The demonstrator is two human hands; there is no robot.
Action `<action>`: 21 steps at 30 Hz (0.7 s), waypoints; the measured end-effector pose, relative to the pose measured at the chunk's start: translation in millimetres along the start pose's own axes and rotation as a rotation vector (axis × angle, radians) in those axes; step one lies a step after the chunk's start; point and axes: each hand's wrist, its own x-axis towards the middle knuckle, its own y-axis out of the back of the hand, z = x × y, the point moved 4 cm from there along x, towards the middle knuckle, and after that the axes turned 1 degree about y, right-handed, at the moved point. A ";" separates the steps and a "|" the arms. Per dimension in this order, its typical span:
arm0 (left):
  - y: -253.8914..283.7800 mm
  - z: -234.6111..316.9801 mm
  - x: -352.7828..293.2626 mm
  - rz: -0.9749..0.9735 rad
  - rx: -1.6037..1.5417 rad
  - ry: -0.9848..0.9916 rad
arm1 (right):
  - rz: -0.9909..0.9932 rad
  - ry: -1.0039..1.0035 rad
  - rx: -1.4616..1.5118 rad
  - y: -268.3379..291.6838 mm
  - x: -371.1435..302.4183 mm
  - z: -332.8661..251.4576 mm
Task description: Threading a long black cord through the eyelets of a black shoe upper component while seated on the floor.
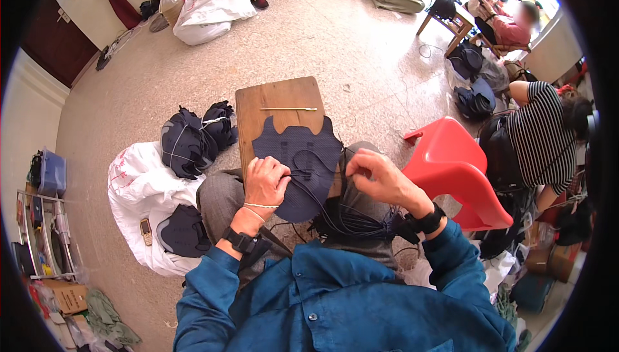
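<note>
A dark navy fabric piece (274, 142), cut with pointed tabs and a rounded end, lies across a wooden stool top (248, 104) in front of me. My left hand (265, 183) is closed in a pinch at its left edge, on thin black cords (309, 191) that loop over the fabric. To the right of the fabric, my right hand (380, 175) is raised with curled fingers; what they hold, if anything, cannot be made out. A thick bundle of black cord (367, 222) rests on my right thigh. Beyond the fabric lies a long, thin, needle-like stick (288, 109).
Tied bundles of dark pieces (187, 139) and a white sack (138, 178) with a mobile phone (146, 231) sit at my left. A red plastic stool (448, 165) stands close on the right. Beyond it a person in a striped top (545, 136) bends over.
</note>
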 end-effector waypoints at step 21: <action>-7.3 36.3 -37.2 -0.371 0.409 -0.282 | 0.225 -0.135 0.172 -104.3 51.5 68.4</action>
